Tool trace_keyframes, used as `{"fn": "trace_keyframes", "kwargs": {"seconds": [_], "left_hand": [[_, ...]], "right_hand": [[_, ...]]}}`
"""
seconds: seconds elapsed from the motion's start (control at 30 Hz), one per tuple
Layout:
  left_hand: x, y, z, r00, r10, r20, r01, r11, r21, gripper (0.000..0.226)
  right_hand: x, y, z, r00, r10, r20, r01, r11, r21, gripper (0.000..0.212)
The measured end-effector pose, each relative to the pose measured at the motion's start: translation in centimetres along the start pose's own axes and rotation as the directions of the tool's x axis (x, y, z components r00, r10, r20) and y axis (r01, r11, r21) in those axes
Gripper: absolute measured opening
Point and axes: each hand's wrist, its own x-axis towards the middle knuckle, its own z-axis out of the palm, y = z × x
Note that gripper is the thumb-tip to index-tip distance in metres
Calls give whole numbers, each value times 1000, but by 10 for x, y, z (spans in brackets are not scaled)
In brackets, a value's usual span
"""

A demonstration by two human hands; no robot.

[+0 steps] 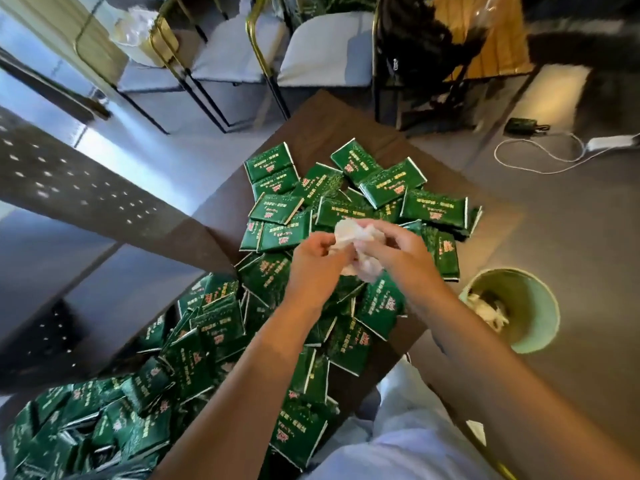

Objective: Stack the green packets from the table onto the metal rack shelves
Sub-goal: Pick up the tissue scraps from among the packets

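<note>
Packets (349, 206) everywhere, green and glossy, heaped loose across the brown bench (346, 123) and spilling off its near-left edge.

They look light, flat and soft-sided, likely slick film, so pinch one by its long edges or scoop a squared handful. Right now both hands are busy elsewhere: left hand (311, 259) and right hand (394, 252) clutch a crumpled white wrapper (353, 237) above the pile. Dark perforated rack shelves (79, 188) wait at left, bin (526, 306) at right.
</note>
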Motion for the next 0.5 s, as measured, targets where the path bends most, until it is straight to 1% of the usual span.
{"fn": "trace_keyframes", "kwargs": {"seconds": [0.07, 0.1, 0.2, 0.27, 0.3, 0.37, 0.5], "left_hand": [[4, 6, 22, 997, -37, 65, 39, 999, -32, 7], [6, 9, 32, 992, -56, 110, 62, 997, -48, 12], [12, 15, 62, 964, -102, 244, 140, 980, -142, 22], [15, 16, 82, 944, -120, 307, 193, 957, -219, 23], [16, 15, 95, 936, -118, 331, 195, 958, -211, 25], [17, 10, 124, 927, -112, 359, 163, 980, -116, 27], [17, -7, 175, 925, -126, 358, 98, 991, 95, 12]], "right_hand": [[-5, 3, -18, 999, 9, -32, -7, 998, 68, 33], [-7, 4, -27, 998, 16, -62, -10, 996, 94, 32], [-12, 9, -55, 982, 26, -188, 2, 989, 150, 35], [-14, 16, -75, 949, 52, -312, 10, 980, 196, 41], [-13, 21, -84, 923, 69, -380, 20, 974, 228, 44], [-10, 33, -105, 861, 108, -497, 45, 957, 285, 47], [-7, 58, -145, 719, 205, -664, 64, 932, 356, 46]]}}
